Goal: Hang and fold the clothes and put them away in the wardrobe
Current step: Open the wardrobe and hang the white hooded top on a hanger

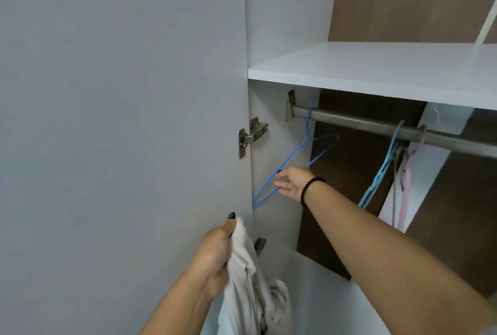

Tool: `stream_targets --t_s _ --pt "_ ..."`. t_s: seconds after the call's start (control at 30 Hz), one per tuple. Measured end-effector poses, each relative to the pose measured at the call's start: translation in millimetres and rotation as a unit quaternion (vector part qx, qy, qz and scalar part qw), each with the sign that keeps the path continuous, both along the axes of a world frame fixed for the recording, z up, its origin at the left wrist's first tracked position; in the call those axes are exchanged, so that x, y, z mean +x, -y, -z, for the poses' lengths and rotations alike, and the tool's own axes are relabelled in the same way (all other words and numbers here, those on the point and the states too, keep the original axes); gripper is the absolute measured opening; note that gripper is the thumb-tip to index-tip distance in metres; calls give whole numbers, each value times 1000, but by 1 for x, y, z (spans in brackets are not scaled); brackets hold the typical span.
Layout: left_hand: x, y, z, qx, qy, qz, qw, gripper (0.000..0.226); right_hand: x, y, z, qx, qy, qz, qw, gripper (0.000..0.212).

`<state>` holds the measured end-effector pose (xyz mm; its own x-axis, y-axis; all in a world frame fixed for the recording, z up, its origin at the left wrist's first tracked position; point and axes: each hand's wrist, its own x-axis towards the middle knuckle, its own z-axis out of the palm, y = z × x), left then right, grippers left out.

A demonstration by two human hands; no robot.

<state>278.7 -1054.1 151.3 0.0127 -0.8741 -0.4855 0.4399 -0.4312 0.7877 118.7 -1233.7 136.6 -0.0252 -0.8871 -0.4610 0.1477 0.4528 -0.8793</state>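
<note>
The left hand (215,251) grips a pale garment (252,289) low by the wardrobe door (121,119). The right hand (291,182), fingers relaxed, touches a blue hanger (290,162) hooked on the rail (376,124).

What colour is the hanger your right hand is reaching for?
Blue: the thin wire hanger on the rail, by the right hand. The head view shows it clearly.

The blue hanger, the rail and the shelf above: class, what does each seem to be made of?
Blue hanger: probably coated wire, since it is very thin with a smooth blue skin. Rail: metal, brushed grey with a dull sheen. Shelf: likely laminated board, flat, matt white, with a square edge.
</note>
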Motion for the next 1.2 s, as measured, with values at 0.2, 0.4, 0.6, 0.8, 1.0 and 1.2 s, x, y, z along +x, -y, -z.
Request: stream_targets --t_s 0.2,0.4,0.6,0.8,1.0,1.2 --pt "7 10 11 18 19 26 999 35 5 5 2 -3 9 60 998 23" --pt "17 22 15 10 26 61 998 39 17 9 4 -7 66 65 996 13" --pt "25 32 27 16 44 69 997 39 22 17 6 -63 103 240 963 27" --pt "17 41 36 10 45 88 995 48 -2 7 -6 -131 -31 351 927 22" --pt "-1 39 39 -78 111 166 977 45 -13 -82 -29 -163 -68 294 939 21" --pt "-19 42 37 -222 229 177 931 23 -38 -189 -4 -168 -140 257 941 27"
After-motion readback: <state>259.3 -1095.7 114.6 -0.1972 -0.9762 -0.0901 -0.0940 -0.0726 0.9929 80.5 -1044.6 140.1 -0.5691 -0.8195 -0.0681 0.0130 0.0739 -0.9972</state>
